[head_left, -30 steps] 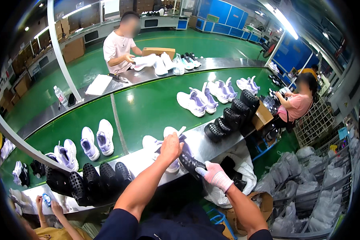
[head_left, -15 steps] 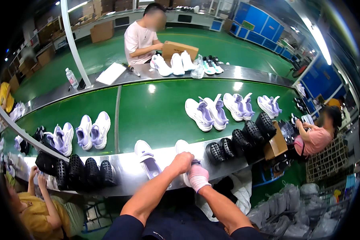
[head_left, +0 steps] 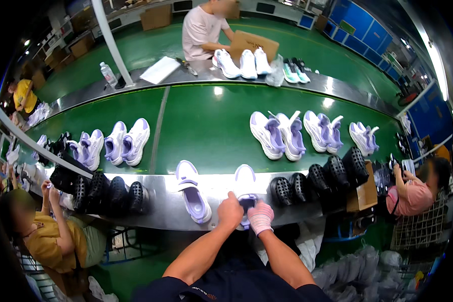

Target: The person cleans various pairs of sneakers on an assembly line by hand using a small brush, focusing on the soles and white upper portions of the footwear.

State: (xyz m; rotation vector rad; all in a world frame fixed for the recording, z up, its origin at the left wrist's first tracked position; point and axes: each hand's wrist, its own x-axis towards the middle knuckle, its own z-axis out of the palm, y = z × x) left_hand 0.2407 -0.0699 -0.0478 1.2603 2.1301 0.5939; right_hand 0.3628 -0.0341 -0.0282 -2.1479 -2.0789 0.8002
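Note:
A white sneaker [head_left: 245, 176] with lilac trim stands on the metal ledge directly before me, toe pointing away. My bare left hand [head_left: 230, 211] is closed at the left side of its opening. On the right side, my right hand [head_left: 261, 217], in a pink-and-white striped glove, curls its fingers against the collar. Something dark shows inside the opening between my hands; its kind is unclear. Just left stands another white sneaker [head_left: 191, 194] with a strap across it, untouched, its insole visible. My fingertips are partly hidden.
Black perforated shoe-shaped forms [head_left: 317, 178] line the ledge at right, and more black forms [head_left: 117, 195] at left. White-and-lilac sneakers [head_left: 274, 135] sit on the green belt [head_left: 201, 126]. A cardboard box [head_left: 360, 194] is at right. Co-workers sit at both sides and across.
My hands have drawn slightly apart at the sneaker's heel, so its opening and the dark inside now show. The whole view has shifted, moving the ledge and belt in the picture.

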